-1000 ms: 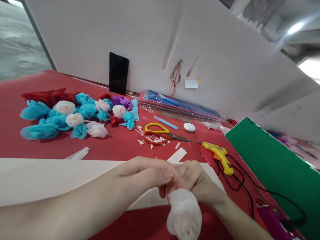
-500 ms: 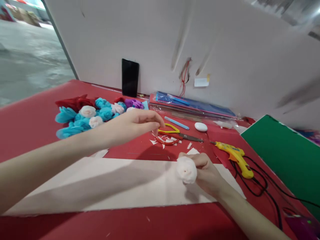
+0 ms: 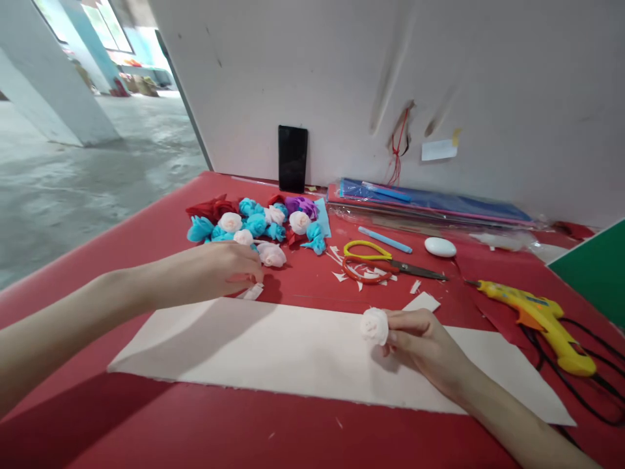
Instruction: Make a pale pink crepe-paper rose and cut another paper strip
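Observation:
My right hand (image 3: 422, 342) is closed around a small white paper rose (image 3: 375, 325), held just above a long strip of pale paper (image 3: 273, 352) on the red table (image 3: 146, 430). My left hand (image 3: 222, 269) reaches left across the table, fingers curled down onto a small white paper scrap (image 3: 252, 292) at the strip's far edge. Just beyond it lies a pile of finished blue, white, red and purple paper flowers (image 3: 258, 225).
Yellow-and-red scissors (image 3: 375, 264) lie amid paper clippings. A yellow glue gun (image 3: 537, 319) with a black cord sits at the right. A blue pen (image 3: 385, 240), a white oval object (image 3: 440, 246), stacked coloured sheets (image 3: 430, 203), a black phone (image 3: 292, 158) against the wall, green board (image 3: 593, 270).
My hands parted: the left swung out to the left toward the flower pile and came down on a paper scrap. The right kept the white rose, now lower over the strip. The view panned left.

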Motion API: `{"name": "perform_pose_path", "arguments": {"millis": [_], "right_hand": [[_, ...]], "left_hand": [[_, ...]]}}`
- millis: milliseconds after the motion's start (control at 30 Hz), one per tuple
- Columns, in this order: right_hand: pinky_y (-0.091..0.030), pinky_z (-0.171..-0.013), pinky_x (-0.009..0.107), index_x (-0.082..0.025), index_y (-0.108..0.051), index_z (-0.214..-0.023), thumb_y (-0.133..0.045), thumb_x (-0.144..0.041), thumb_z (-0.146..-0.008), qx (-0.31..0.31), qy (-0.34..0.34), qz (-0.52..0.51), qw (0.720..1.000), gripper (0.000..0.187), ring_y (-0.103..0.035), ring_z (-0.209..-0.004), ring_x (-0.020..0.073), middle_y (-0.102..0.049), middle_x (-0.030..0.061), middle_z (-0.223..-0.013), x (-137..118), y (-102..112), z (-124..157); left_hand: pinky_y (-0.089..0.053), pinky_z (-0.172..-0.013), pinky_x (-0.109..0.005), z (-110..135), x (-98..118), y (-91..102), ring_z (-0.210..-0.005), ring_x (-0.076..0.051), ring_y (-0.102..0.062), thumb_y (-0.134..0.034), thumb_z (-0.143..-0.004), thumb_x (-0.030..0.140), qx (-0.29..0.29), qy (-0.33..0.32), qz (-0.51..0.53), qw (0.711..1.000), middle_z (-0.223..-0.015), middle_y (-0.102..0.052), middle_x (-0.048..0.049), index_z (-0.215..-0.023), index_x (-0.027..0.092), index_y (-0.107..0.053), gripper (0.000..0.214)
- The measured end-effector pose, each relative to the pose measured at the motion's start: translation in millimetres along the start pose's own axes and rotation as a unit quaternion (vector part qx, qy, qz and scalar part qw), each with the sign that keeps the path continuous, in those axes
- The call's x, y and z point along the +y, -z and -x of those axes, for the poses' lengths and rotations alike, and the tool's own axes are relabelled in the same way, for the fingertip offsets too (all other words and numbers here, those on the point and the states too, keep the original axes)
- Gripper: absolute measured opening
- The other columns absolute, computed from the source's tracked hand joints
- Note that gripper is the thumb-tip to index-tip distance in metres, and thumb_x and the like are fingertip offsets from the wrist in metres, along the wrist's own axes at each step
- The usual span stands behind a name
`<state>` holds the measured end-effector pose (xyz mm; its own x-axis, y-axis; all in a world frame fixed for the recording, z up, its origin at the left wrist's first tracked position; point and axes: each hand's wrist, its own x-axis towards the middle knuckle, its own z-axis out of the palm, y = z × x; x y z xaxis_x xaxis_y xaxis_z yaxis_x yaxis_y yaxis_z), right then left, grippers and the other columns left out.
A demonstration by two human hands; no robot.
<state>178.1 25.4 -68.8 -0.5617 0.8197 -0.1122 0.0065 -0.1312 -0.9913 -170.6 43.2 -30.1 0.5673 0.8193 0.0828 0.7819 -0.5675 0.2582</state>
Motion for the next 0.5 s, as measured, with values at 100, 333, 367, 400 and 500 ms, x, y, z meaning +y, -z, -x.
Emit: {"name": "perform_pose_path", "arguments": {"millis": [100, 333, 367, 400, 500], "right_hand": [[-0.032, -0.054, 0.026, -0.018, -0.074, -0.06, -0.073, -0.041, -0.073, 0.003, 0.0, 0.002, 1.0, 0.026, -0.043, -0.058, 0.0111, -0.054, 0.0015, -0.06, -1.6, -1.3, -0.2], [-0.032, -0.053, 0.026, -0.018, -0.074, -0.06, -0.075, -0.042, -0.07, 0.014, -0.006, 0.006, 1.0, 0.026, -0.043, -0.056, 0.011, -0.056, 0.0021, -0.059, -4.9, -3.0, 1.3], [-0.032, -0.053, 0.026, -0.018, -0.074, -0.06, -0.075, -0.041, -0.071, 0.015, -0.008, 0.006, 1.0, 0.026, -0.043, -0.056, 0.0107, -0.056, 0.002, -0.059, -4.8, -2.7, 1.6], [-0.032, -0.053, 0.026, -0.018, -0.074, -0.06, -0.074, -0.041, -0.071, 0.015, -0.011, 0.007, 1.0, 0.025, -0.044, -0.056, 0.0106, -0.056, 0.0019, -0.059, -4.6, -2.4, 1.8], [-0.031, -0.053, 0.025, -0.019, -0.075, -0.062, -0.074, -0.041, -0.072, 0.016, -0.015, 0.008, 1.0, 0.024, -0.045, -0.057, 0.0104, -0.055, 0.0016, -0.06, -3.8, -1.7, 1.9]], "left_hand": [[-0.044, -0.07, -0.022, 10.5, -3.2, -5.9, -0.08, -0.016, -0.064, -0.05, -0.085, 0.022, -0.016, 0.011, -0.005, 1.0, -0.085, -0.072, 0.0012, -0.083, 0.027, -0.071, 0.022], [-0.045, -0.071, -0.026, 22.7, 1.7, -14.0, -0.081, -0.017, -0.064, -0.051, -0.087, 0.037, 0.01, 0.039, -0.014, 0.999, -0.087, -0.072, -0.0004, -0.081, 0.028, -0.071, 0.023], [-0.045, -0.071, -0.026, 23.1, 2.2, -14.6, -0.081, -0.017, -0.065, -0.05, -0.087, 0.037, 0.012, 0.042, -0.014, 0.999, -0.087, -0.072, -0.0002, -0.081, 0.028, -0.071, 0.024], [-0.045, -0.072, -0.026, 23.3, 2.5, -15.2, -0.082, -0.017, -0.065, -0.05, -0.087, 0.037, 0.014, 0.043, -0.015, 0.999, -0.088, -0.072, 0.0001, -0.082, 0.028, -0.071, 0.024], [-0.045, -0.072, -0.025, 23.5, 3.0, -17.7, -0.082, -0.017, -0.065, -0.048, -0.089, 0.039, 0.019, 0.052, -0.013, 0.998, -0.089, -0.072, 0.0006, -0.082, 0.028, -0.071, 0.027]]}}
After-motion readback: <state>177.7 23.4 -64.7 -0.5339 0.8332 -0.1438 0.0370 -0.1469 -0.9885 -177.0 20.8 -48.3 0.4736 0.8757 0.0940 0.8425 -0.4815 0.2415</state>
